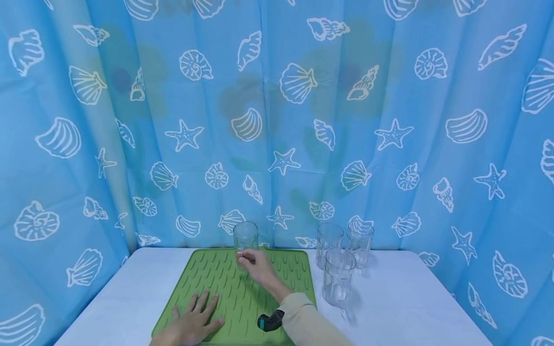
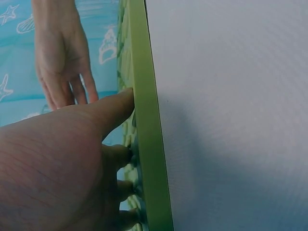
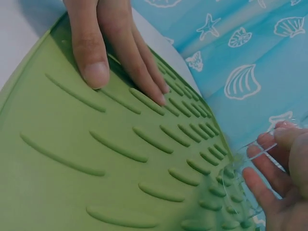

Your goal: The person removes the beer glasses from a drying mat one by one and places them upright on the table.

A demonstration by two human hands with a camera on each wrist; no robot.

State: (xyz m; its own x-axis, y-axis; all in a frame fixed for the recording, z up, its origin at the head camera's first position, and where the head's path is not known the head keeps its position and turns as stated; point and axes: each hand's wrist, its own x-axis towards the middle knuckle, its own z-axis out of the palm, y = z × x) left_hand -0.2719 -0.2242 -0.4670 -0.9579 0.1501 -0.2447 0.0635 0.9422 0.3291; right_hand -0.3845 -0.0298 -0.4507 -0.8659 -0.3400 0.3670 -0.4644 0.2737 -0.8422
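A clear drinking glass [image 1: 245, 233] stands near the back edge of a green ridged mat [image 1: 233, 307] in the head view. My right hand [image 1: 256, 265] grips this glass low on its near side, and the right wrist view shows fingers curled about the clear glass [image 3: 236, 180]. Spread fingers of my left hand [image 1: 192, 323] rest flat on the mat's front left part. From the left wrist, the left hand [image 2: 62, 154] presses its fingertips on the ridged face beside the mat's raised rim [image 2: 151, 125].
Three more clear glasses stand right of the mat on the white-covered table [image 1: 398, 298]: a front glass [image 1: 339, 281], a back left glass [image 1: 329, 242] and a back right glass [image 1: 360, 245]. A blue shell-print curtain [image 1: 277, 120] hangs behind and at both sides.
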